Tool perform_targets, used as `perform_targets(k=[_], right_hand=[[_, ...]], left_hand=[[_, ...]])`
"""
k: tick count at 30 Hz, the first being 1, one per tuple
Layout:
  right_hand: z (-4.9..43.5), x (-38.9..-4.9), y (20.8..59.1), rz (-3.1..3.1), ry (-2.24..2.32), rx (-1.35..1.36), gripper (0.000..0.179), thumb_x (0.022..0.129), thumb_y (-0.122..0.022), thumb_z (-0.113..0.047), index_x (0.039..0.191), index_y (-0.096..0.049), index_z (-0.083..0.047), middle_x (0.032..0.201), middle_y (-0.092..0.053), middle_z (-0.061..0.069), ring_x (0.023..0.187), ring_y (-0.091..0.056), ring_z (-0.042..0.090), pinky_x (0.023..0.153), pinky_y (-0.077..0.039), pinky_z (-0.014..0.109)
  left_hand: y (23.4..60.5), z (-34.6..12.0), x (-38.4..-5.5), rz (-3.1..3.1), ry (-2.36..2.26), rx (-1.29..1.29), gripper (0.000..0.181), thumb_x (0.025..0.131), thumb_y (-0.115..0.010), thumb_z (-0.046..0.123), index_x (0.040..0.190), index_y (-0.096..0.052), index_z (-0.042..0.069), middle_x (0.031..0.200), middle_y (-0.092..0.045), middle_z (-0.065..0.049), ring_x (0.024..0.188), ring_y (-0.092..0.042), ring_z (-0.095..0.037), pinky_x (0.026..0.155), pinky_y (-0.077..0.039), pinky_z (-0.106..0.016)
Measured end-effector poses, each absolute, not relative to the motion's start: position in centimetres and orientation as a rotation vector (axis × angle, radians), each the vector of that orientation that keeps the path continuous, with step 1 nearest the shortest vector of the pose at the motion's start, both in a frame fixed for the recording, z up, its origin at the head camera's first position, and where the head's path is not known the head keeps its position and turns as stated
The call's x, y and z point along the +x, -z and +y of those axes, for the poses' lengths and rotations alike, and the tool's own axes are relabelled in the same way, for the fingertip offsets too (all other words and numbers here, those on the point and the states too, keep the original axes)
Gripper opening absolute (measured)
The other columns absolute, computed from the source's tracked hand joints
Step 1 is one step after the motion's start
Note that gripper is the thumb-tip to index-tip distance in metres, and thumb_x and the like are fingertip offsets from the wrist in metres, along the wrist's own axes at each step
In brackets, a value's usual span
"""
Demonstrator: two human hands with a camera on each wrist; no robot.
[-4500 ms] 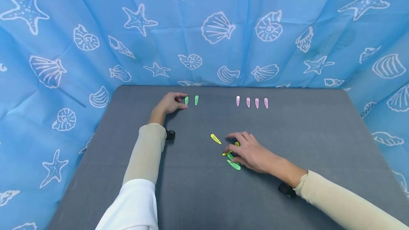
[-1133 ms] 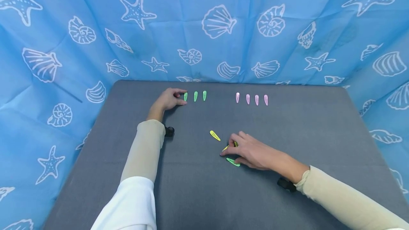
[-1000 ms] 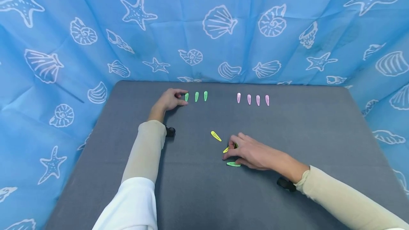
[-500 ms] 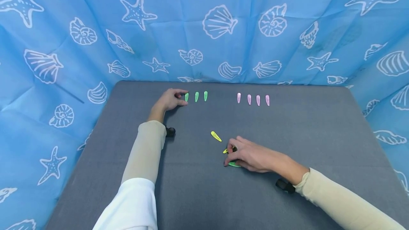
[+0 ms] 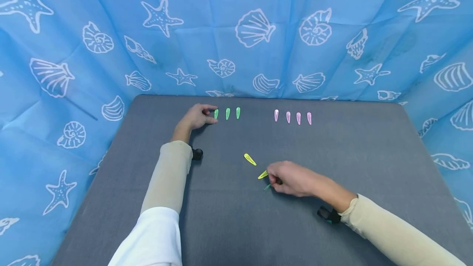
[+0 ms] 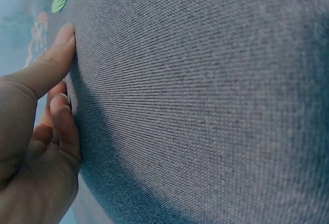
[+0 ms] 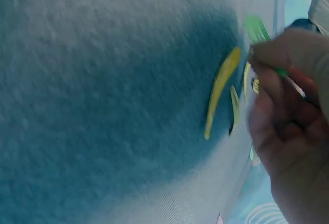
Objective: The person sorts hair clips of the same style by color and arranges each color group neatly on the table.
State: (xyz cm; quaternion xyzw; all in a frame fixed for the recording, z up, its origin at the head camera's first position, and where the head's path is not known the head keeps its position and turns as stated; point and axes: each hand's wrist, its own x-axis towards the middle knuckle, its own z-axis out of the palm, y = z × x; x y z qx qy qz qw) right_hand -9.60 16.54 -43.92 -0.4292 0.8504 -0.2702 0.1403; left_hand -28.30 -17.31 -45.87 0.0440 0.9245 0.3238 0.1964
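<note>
My right hand (image 5: 293,178) pinches a green snap hair clip (image 5: 267,186) between thumb and fingers at mid-table; the same green clip (image 7: 257,29) appears blurred in the right wrist view. By those fingers lie yellow snap clips (image 7: 223,90), and the hand partly covers that group in the head view. One yellow clip (image 5: 250,159) sits apart, slightly farther back. At the back left, my left hand (image 5: 196,116) rests with thumb and index finger spread beside the ends of the leftmost green clip (image 5: 216,113). Whether they touch it I cannot tell.
Two more green clips (image 5: 227,113) continue the row to the right of the left hand. Farther right stands a row of several pink clips (image 5: 288,117). The grey table (image 5: 221,225) backs onto a blue shell-print curtain (image 5: 207,44).
A third green clip has joined the row beside the left hand, which has stayed there. My right hand's fingers, earlier spread over the pile, have closed on a green clip.
</note>
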Motion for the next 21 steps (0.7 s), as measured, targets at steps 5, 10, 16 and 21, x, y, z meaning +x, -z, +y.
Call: perform_targets(k=[5, 10, 16, 21], right_hand=[[15.9, -10.6, 43.6, 2.602, 0.74, -1.268, 0.028, 0.096, -0.065, 0.0, 0.12, -0.074, -0.011, 0.09, -0.059, -0.004, 0.08, -0.046, 0.007, 0.073, -0.043, 0.021], [15.5, -13.4, 43.4, 2.742, 0.845, -1.124, 0.013, 0.096, -0.07, -0.009, 0.104, -0.08, -0.012, 0.086, -0.066, -0.005, 0.077, -0.051, 0.006, 0.07, -0.044, 0.024], [14.0, -17.5, 44.1, 2.775, 1.082, -0.714, 0.01, 0.097, -0.069, -0.011, 0.105, -0.073, -0.006, 0.089, -0.076, 0.005, 0.075, -0.066, 0.012, 0.069, -0.052, 0.03], [12.4, -21.1, 45.1, 2.795, 1.17, -0.565, 0.013, 0.098, -0.067, -0.009, 0.11, -0.067, -0.004, 0.092, -0.076, 0.012, 0.078, -0.071, 0.021, 0.07, -0.054, 0.035]], left_hand=[[45.7, -17.4, -28.2, 2.584, -0.914, 0.114, 0.058, 0.093, -0.076, 0.03, 0.147, -0.056, 0.028, 0.124, -0.054, -0.008, 0.115, -0.048, -0.026, 0.108, -0.04, -0.048], [45.9, -17.5, -28.3, 2.591, -0.899, 0.123, 0.059, 0.093, -0.077, 0.031, 0.148, -0.055, 0.028, 0.126, -0.054, -0.009, 0.116, -0.049, -0.026, 0.109, -0.04, -0.048], [46.1, -17.5, -28.6, 2.587, -0.911, 0.117, 0.058, 0.093, -0.077, 0.03, 0.147, -0.056, 0.029, 0.119, -0.053, -0.007, 0.111, -0.048, -0.026, 0.103, -0.04, -0.046], [46.3, -17.3, -28.4, 2.593, -0.92, 0.124, 0.058, 0.093, -0.077, 0.029, 0.147, -0.056, 0.029, 0.119, -0.053, -0.007, 0.111, -0.047, -0.026, 0.101, -0.04, -0.046]])
